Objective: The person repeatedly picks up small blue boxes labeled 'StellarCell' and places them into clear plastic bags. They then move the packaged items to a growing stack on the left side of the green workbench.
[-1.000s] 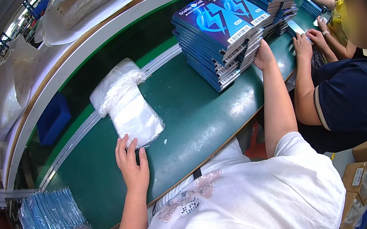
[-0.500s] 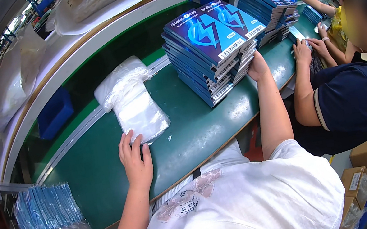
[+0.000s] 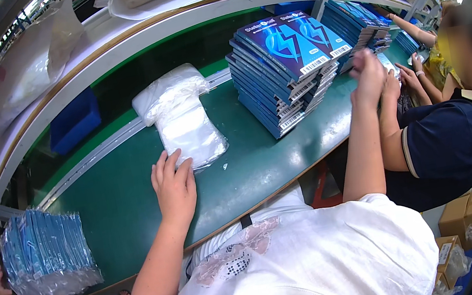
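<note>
Fingers spread, my left hand [image 3: 174, 185] rests at the near edge of a pile of clear plastic bags [image 3: 191, 136] on the green table. It is open and lifts nothing. To the right stands a tall, slightly uneven stack of flat blue boxes [image 3: 283, 72] with a lightning-bolt design on top. My right hand [image 3: 368, 77] is in the air just right of that stack, apart from it. Its fingers look bent but are smeared by motion, and nothing shows in them.
Bagged blue boxes [image 3: 49, 254] stand in a row at the table's left end. Another box stack [image 3: 354, 17] is behind on the right. A co-worker in a dark shirt [image 3: 453, 137] sits close on my right. A shelf [image 3: 167, 22] runs above the far side, with a blue bin [image 3: 74, 120] below.
My right hand has come off the front side of the box stack and moved up and right. My left hand stays by the bags. The whole view has shifted slightly.
</note>
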A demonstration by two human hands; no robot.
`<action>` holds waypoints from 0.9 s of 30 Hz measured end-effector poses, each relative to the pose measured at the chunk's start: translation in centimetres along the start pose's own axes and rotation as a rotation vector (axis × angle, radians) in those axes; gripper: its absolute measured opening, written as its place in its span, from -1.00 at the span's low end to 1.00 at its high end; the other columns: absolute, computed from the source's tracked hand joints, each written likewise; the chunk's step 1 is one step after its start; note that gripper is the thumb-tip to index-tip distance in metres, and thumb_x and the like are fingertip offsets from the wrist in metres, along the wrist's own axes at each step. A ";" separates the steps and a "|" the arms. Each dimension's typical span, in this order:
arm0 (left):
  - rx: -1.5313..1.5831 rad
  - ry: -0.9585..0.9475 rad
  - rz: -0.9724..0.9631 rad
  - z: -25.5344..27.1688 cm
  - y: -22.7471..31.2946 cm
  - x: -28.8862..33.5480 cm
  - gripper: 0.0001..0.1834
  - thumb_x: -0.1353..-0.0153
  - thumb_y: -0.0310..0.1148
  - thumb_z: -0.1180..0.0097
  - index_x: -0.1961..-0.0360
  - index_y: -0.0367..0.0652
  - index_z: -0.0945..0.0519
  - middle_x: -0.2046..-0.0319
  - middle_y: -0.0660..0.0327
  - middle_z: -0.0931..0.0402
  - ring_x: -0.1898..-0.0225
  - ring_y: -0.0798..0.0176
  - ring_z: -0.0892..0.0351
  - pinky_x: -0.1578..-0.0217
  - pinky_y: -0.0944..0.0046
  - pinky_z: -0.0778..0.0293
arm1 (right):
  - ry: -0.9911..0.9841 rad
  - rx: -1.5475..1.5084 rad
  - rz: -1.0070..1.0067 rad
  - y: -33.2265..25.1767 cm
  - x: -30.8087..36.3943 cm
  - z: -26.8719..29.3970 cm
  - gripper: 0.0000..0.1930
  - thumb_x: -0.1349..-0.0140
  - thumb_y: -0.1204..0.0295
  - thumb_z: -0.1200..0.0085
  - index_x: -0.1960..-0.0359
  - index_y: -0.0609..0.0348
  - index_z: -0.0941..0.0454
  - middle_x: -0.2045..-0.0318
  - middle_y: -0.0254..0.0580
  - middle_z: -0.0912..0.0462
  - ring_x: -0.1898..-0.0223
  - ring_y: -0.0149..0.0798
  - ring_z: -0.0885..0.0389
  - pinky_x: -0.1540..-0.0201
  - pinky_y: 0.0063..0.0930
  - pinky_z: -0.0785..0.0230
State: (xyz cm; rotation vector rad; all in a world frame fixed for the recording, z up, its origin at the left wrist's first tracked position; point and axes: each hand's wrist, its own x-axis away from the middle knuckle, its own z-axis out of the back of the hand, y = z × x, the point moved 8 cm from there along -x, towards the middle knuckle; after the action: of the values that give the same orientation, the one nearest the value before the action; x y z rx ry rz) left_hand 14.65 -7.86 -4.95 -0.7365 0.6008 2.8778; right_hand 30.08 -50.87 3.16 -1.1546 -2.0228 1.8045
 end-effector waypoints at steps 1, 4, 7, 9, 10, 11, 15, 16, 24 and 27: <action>-0.018 0.001 -0.032 0.3 0.3 -0.3 -0.82 -0.13 -0.45 -0.07 0.22 -0.15 -0.60 -0.01 0.17 -0.43 -0.20 0.03 -0.23 -0.20 -0.09 -0.05 | -0.040 0.011 0.176 -4.3 1.0 -1.1 -0.65 -0.22 0.25 -0.06 0.10 0.28 -0.51 0.25 -0.17 -0.59 0.33 -0.36 -0.51 0.26 -0.56 -0.35; -0.019 -0.058 -0.073 0.8 0.1 -1.0 -0.85 -0.09 -0.48 -0.09 0.28 -0.15 -0.61 0.08 0.21 -0.50 -0.15 0.10 -0.32 -0.19 -0.09 -0.07 | -0.276 0.214 0.515 -13.8 6.4 -7.3 -0.53 -0.18 0.21 -0.12 0.03 0.35 -0.47 0.22 -0.05 -0.58 0.23 -0.22 -0.53 0.10 -0.47 -0.35; 0.028 -0.062 -0.153 1.6 0.8 -2.1 -0.86 -0.02 -0.52 -0.10 0.34 -0.16 -0.59 0.31 0.19 -0.51 0.11 0.11 -0.46 -0.07 0.03 -0.22 | -0.542 0.731 0.877 -14.5 10.6 -12.5 -0.39 -0.10 0.02 -0.14 0.02 0.35 -0.46 0.18 0.11 -0.56 0.09 0.03 -0.48 -0.05 -0.26 -0.27; 0.067 -0.009 -0.198 2.1 0.6 -2.4 -0.84 0.05 -0.58 -0.06 0.38 -0.18 -0.58 0.45 0.14 -0.44 0.27 0.07 -0.46 0.07 0.10 -0.31 | -0.861 1.082 0.743 -12.2 12.3 -15.5 -0.33 -0.05 -0.05 -0.14 0.01 0.33 -0.48 0.07 0.18 -0.52 -0.01 0.11 -0.46 -0.10 -0.18 -0.25; 0.088 -0.027 -0.206 1.8 0.6 -2.7 -0.84 0.04 -0.57 -0.07 0.37 -0.20 -0.58 0.44 0.12 -0.45 0.27 0.05 -0.47 0.10 0.11 -0.32 | -0.857 1.129 0.784 -12.2 12.6 -15.5 -0.33 -0.04 -0.05 -0.14 0.01 0.34 -0.48 0.12 0.19 -0.52 0.03 0.13 -0.46 -0.07 -0.17 -0.27; 0.097 -0.039 -0.196 1.5 0.4 -2.8 -0.84 0.03 -0.57 -0.07 0.37 -0.22 -0.58 0.43 0.11 -0.46 0.27 0.04 -0.48 0.12 0.12 -0.34 | -0.866 1.157 0.838 -11.5 12.8 -15.5 -0.32 -0.04 -0.05 -0.14 0.01 0.35 -0.47 0.16 0.19 -0.53 0.06 0.15 -0.47 -0.04 -0.15 -0.28; 0.060 -0.051 -0.280 1.5 0.4 -2.3 -0.88 0.03 -0.55 -0.03 0.42 -0.22 -0.58 0.38 0.13 -0.47 0.18 0.06 -0.46 0.13 0.07 -0.32 | -0.880 1.072 0.754 -12.0 13.0 -15.0 -0.40 -0.04 0.02 -0.16 0.05 0.32 -0.52 0.21 0.25 -0.54 0.09 0.20 -0.48 0.00 -0.12 -0.30; 0.044 -0.023 -0.320 1.9 0.8 -1.9 -0.89 0.01 -0.53 -0.01 0.45 -0.20 -0.58 0.36 0.16 -0.47 0.16 0.09 -0.45 0.13 0.05 -0.30 | -0.856 1.049 0.798 -11.7 12.2 -14.8 -0.41 -0.03 0.05 -0.17 0.00 0.25 -0.51 0.20 0.25 -0.54 0.10 0.16 -0.49 0.02 -0.14 -0.31; -0.140 -0.188 -0.248 0.4 -0.6 -2.1 -0.89 0.00 -0.46 0.02 0.51 -0.09 -0.57 0.39 0.18 -0.44 0.19 0.15 -0.44 0.18 0.14 -0.28 | -0.692 0.709 0.971 -15.3 12.6 -14.6 -0.44 0.02 0.26 -0.21 -0.04 0.22 -0.40 0.14 0.02 -0.44 0.12 -0.06 -0.46 0.01 -0.33 -0.29; -0.040 -0.096 -0.223 0.9 -0.7 -1.8 -0.91 -0.01 -0.50 0.03 0.44 -0.20 -0.51 0.34 0.08 -0.40 0.16 0.07 -0.40 0.18 0.13 -0.33 | -0.871 0.079 0.412 -14.2 13.7 -14.0 -0.40 -0.19 0.17 -0.02 -0.19 0.28 -0.22 0.12 -0.19 -0.47 0.22 -0.41 -0.43 0.16 -0.52 -0.30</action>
State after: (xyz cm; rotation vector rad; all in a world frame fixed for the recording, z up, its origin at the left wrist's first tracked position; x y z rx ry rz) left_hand 15.99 -6.85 -3.55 -0.6220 0.4211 2.7071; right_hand 23.52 -30.67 14.70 -0.8765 -2.1557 2.9580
